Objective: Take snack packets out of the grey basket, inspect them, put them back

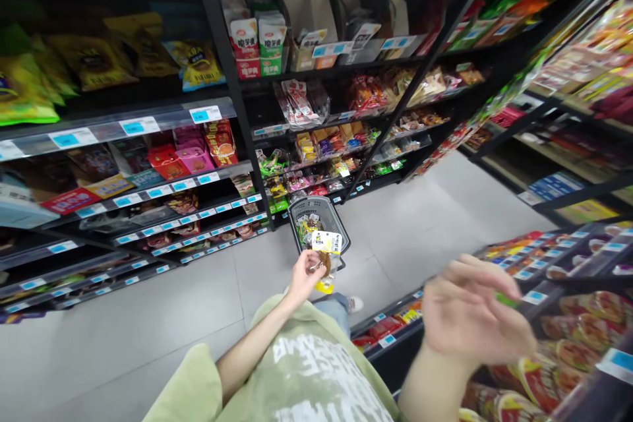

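Note:
My left hand (307, 275) is closed round a snack packet (325, 256), pinching it by its middle. The packet has a white and yellow header, a clear body with something brown inside, and a yellow lower end. Below it on the floor stands a grey shopping basket (341, 219) with several packaged snacks (309, 225) in it. My right hand (469, 316) is raised at the right, in front of a shelf of noodle cups (544, 372). It is blurred, with its fingers loosely apart, and I see nothing held in it.
Dark shelving (237, 95) with bagged and boxed snacks runs along the left and front. More shelves (568, 125) stand at the far right. Close on my right is a low shelf with red packets (388, 326). Grey tiled floor (395, 231) lies between them.

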Demonstrator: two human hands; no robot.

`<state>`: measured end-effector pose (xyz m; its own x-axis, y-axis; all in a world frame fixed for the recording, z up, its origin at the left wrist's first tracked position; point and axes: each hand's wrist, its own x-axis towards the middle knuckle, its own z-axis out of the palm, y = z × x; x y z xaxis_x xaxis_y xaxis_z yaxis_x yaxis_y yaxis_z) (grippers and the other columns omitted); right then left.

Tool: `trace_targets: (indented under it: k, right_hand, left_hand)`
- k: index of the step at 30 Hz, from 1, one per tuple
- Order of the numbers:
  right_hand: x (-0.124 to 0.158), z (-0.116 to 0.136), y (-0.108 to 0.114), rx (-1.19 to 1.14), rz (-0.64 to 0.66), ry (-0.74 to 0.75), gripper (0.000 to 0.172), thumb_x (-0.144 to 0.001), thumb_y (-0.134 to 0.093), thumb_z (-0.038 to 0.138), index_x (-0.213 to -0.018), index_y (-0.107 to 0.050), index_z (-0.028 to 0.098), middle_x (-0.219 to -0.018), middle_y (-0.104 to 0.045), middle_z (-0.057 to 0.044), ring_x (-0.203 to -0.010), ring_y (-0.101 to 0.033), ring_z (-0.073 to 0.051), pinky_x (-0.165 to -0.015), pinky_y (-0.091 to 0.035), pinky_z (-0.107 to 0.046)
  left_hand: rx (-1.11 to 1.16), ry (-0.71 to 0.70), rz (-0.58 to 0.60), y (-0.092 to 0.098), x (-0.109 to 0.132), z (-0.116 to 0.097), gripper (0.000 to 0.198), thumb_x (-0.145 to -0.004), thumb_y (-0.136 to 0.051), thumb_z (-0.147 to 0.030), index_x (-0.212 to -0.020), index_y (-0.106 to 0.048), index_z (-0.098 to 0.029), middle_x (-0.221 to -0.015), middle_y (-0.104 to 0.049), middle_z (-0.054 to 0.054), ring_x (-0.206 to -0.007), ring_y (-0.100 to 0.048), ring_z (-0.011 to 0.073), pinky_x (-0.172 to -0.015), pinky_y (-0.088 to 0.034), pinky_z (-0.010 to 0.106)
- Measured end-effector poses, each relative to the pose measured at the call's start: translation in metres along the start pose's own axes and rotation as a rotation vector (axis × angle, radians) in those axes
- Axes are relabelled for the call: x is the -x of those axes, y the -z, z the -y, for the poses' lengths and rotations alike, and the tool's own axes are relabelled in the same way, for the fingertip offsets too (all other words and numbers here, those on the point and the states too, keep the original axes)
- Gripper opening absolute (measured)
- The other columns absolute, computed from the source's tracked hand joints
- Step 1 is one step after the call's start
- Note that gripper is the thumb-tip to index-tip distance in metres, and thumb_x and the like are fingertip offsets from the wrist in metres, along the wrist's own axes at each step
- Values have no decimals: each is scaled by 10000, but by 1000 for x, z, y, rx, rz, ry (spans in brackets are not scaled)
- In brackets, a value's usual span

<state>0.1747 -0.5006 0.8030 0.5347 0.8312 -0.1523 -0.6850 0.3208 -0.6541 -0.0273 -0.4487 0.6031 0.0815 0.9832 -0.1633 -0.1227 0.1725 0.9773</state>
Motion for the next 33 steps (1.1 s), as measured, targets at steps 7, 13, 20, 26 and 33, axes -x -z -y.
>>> trace_targets:
  k: [7, 13, 20, 26, 33]
  right_hand:
    - [-55, -87, 28, 225, 4, -298, 221, -631, -758, 205, -821, -654, 248, -921, -680, 6, -888, -651, -161, -749, -524, -278]
    - [-46, -159, 54, 575, 244, -387, 322, -746, -753, 397, -1025, -733, 238, -1190, -722, -65, -1100, -651, -255, -842, -525, -336]
    - [-31, -171, 43, 562, 235, -364, 536, -636, -868, 421, -1107, -684, 242, -1039, -755, -52, -602, -625, -149, -425, -402, -229]
    - [-37, -164, 49, 538, 188, -260, 397, -666, -856, 416, -977, -745, 195, -983, -768, -67, -661, -638, -167, -568, -481, -274]
    - [-46, -156, 53, 532, 116, -200, 354, -674, -851, 406, -948, -765, 199, -950, -772, -49, -778, -669, -185, -708, -496, -296]
  left_hand:
    - [142, 82, 26, -1, 4, -10, 366, -713, -755, -313, -1020, -592, -197, -932, -654, 30, -876, -629, 170, -810, -464, 278]
    - [348, 184, 168, -4, 7, -11, 445, -721, -680, -358, -1125, -649, -175, -890, -685, 56, -750, -609, 184, -686, -442, 287]
    - [413, 187, 371, -5, 13, -22, 507, -812, -523, -607, -857, -704, -136, -797, -698, 119, -690, -595, 192, -689, -443, 319]
    - [76, 134, 162, 3, 0, -30, 432, -791, -626, -558, -878, -742, -152, -908, -753, 101, -848, -663, 246, -785, -514, 357]
    - [-262, -563, -341, 42, 14, -141, 201, -907, -622, -398, -990, -681, -225, -964, -708, 55, -920, -641, 207, -856, -496, 358]
